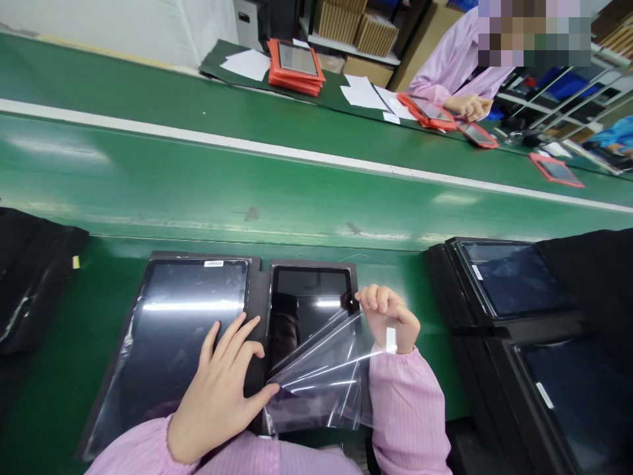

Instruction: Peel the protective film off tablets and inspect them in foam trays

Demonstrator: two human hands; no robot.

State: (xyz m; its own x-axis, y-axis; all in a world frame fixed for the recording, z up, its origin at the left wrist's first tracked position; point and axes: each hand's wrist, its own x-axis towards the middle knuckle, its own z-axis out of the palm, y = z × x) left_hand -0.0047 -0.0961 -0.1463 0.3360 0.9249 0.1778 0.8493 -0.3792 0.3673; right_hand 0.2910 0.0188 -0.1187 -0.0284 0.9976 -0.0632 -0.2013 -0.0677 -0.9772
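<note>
Setting: a green work surface [198, 204] spans the frame, a white rail [247, 149] running across its upper half; brown packs [341, 20] stand on a shelf, upper centre.

Far left: dark stack [34, 264], one small yellow tag [76, 262], no print legible.

Left of centre: dark tray [254, 290] holding a large tablet [173, 330]; white label [213, 264] at its top edge, print too small to read. My left hand [215, 389], fingers spread wide, lies over its lower right; my thumb tip meets the film's edge, whether pressing I cannot tell.

Centre: second dark tray [354, 284] holding a smaller tablet [311, 284], dark and glossy. Clear film [321, 396] covers its lower part and slants up rightward to my right hand [388, 313], which pinches it narrowly; a blank-looking white tab [390, 340] shows near my wrist.

Upper centre: white papers [247, 64]; red-orange stack [294, 79] bearing a grey-screened panel [297, 58].

Upper right: a co-worker's hand [469, 105] above red-edged panels [432, 112].

Right: piled dark trays [440, 284] holding two tablets [514, 277], each with a white label [477, 272], unreadable.
</note>
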